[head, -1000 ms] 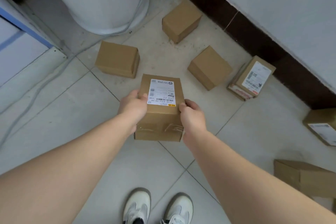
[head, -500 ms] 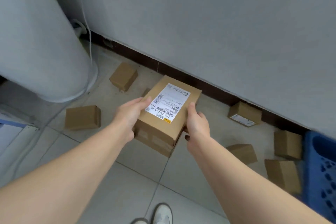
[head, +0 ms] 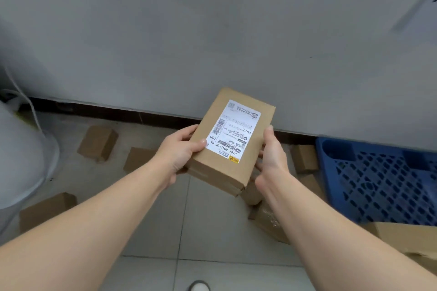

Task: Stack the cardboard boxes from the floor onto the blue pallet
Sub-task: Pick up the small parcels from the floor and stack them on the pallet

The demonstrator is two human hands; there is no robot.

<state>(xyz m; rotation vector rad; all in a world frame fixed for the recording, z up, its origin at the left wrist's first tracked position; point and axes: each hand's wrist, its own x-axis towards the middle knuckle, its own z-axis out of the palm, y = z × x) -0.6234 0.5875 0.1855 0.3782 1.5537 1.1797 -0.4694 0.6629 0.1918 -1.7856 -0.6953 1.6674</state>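
I hold a brown cardboard box (head: 220, 160) with a white shipping label up in front of me, tilted, well above the floor. My left hand (head: 177, 152) grips its left side with the thumb on top. My right hand (head: 272, 156) grips its right side. The blue pallet (head: 378, 179) with a lattice top lies on the floor at the right, against the wall. Several more cardboard boxes lie on the tiles, among them one (head: 98, 143) at the left, one (head: 305, 158) beside the pallet and one (head: 46, 210) at the lower left.
A grey wall (head: 212, 30) with a dark skirting strip runs across ahead. A large white cylindrical object (head: 19, 160) stands at the left with a cable down it. Bigger boxes (head: 406, 236) sit at the lower right in front of the pallet. My shoe (head: 199, 286) shows at the bottom.
I have lifted the labelled box higher and turned right with it. The pallet has come further into view and the boxes at the left have slid away leftward.
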